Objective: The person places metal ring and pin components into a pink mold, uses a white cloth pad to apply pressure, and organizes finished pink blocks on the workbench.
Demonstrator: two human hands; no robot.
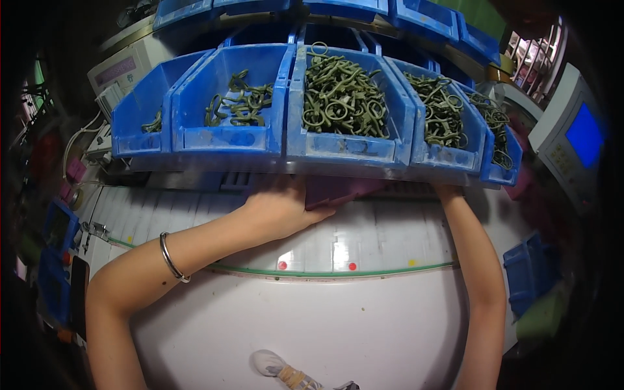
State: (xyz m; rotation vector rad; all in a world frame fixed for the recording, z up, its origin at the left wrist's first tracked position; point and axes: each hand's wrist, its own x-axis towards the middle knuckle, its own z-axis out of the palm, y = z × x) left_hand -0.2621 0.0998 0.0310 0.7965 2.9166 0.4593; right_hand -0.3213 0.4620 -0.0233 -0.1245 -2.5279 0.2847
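Observation:
My left hand (279, 205) is at the front of the row of bins, closed on the left end of a flat pink piece (341, 190). Its thumb lies along the lower edge, while the fingers are partly hidden behind the piece and under the bin ledge. The pink piece is tilted, and its kind does not show. My right hand (447, 190) reaches under the ledge farther right; only its wrist end shows, so its fingers and anything in them are hidden. A silver bangle (171, 257) circles my left forearm.
Blue bins with dark green ring-shaped parts (344, 97) stand above my hands. Beneath them is a pale slatted strip (383, 244) edged in green. A bundle tied with rubber bands (292, 377) lies near the front. A device with a blue screen (585, 134) stands right.

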